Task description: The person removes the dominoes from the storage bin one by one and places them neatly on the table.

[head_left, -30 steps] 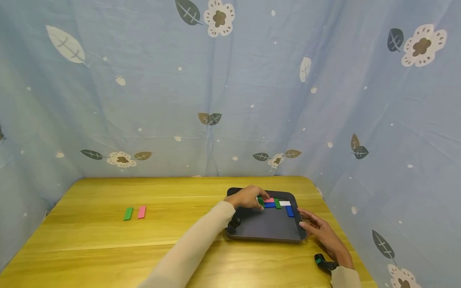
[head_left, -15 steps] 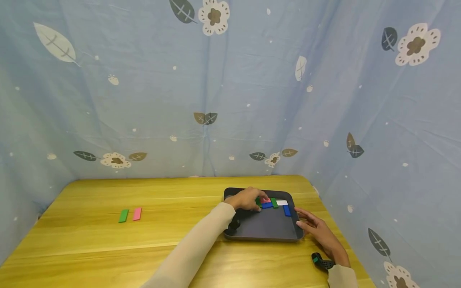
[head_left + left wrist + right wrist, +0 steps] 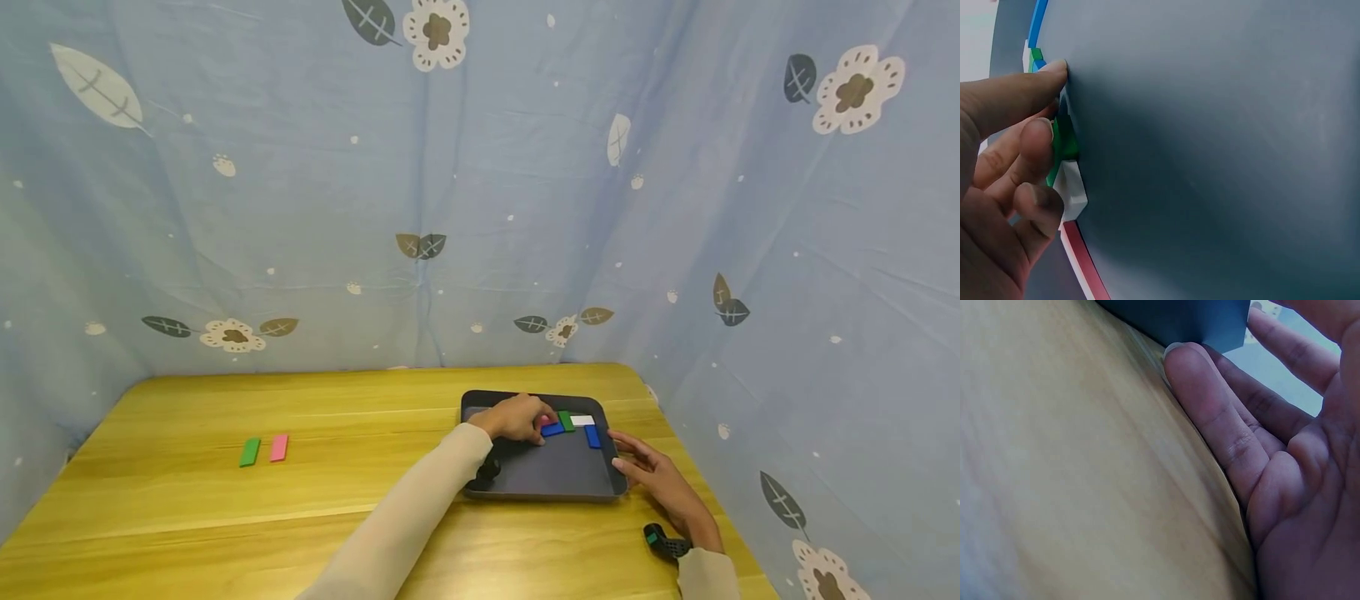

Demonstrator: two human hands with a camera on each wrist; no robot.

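My left hand (image 3: 516, 418) (image 3: 1007, 169) reaches over the dark tray (image 3: 543, 497), thumb and index finger about a pink tile (image 3: 545, 421) and a slightly slanted blue tile (image 3: 552, 429). Right of these stand a green tile (image 3: 566, 421), a white tile (image 3: 582, 421) and another blue tile (image 3: 592, 437), set crosswise. The left wrist view has green (image 3: 1068, 139), white (image 3: 1074, 190) and pink (image 3: 1088, 265) pieces beside the fingers. My right hand (image 3: 663, 482) (image 3: 1279, 444) rests at the tray's right wall, fingers loosely extended. Exact contact under the left fingertips is hidden.
A green tile (image 3: 250, 452) and a pink tile (image 3: 279, 447) lie on the wooden table (image 3: 187, 500), well left of the tray. A patterned blue curtain (image 3: 322, 208) hangs behind the table and along its right side.
The head view has shifted slightly. Beneath my left fingers the blue tile has tilted a little, and the green tile at its left is now covered. My right hand stays at the tray wall.
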